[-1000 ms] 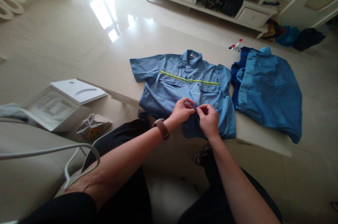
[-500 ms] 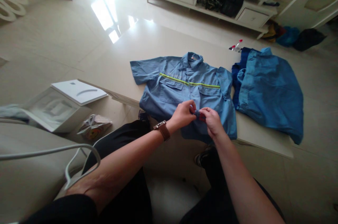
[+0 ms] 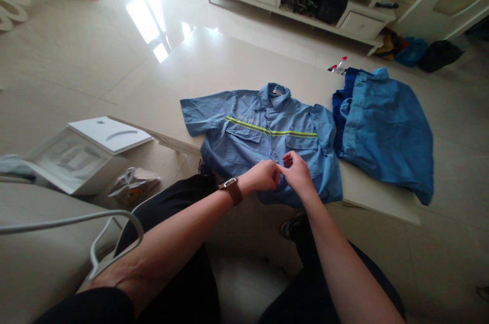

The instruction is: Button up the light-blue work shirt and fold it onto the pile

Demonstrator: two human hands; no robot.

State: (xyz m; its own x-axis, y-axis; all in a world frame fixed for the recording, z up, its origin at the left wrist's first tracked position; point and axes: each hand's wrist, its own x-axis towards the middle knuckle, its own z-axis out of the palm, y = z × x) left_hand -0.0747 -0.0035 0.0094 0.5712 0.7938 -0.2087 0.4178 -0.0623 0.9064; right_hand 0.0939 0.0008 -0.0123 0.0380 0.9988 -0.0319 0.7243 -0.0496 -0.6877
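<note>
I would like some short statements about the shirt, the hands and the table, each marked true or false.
1. Both hands pinch the front of the light blue shirt near its lower hem. True.
2. The left hand has a brown-strapped watch at its wrist. True.
3. The right hand holds the shirt's collar. False: it is low on the front, touching the left hand.
4. The shirt hangs on a hanger. False: it lies flat on the table.
5. A darker blue garment lies to the shirt's right. True.

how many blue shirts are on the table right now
2 for certain: a light blue shirt spread flat under both hands, and a blue garment heaped at the table's right end. Darker blue fabric beneath that heap may be a third.
</note>
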